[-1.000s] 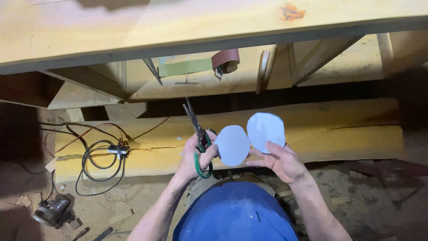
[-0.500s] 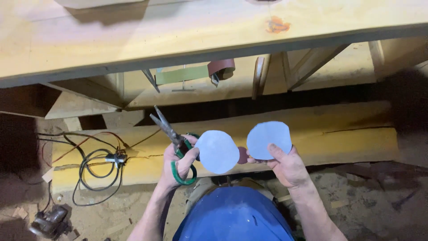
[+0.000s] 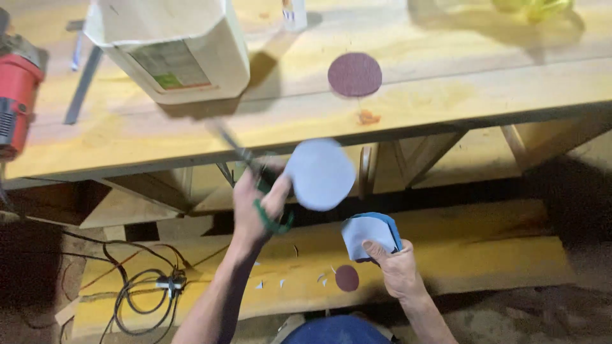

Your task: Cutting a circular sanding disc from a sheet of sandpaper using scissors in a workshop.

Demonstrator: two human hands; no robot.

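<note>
So the left hand (image 3: 255, 204) has its fingers wrapped round green-handled scissors (image 3: 252, 175) and also pinches a pale round disc (image 3: 320, 173), raised just under the front edge of the wooden tabletop (image 3: 446, 70). It's blurry there, so the blades are hard to make out. The right hand (image 3: 398, 271) sits lower, below and right of that disc, fingers closed on a folded blue-backed sheet (image 3: 370, 234). On the tabletop, straight above the pale disc, lies a dark red sanding disc (image 3: 354, 74). A white jug (image 3: 172, 48) stands left of it, and a red power tool (image 3: 16, 102) at the far left edge. A smaller dark red disc (image 3: 347, 278) lies on the lower plank, just left of the right hand.
</note>
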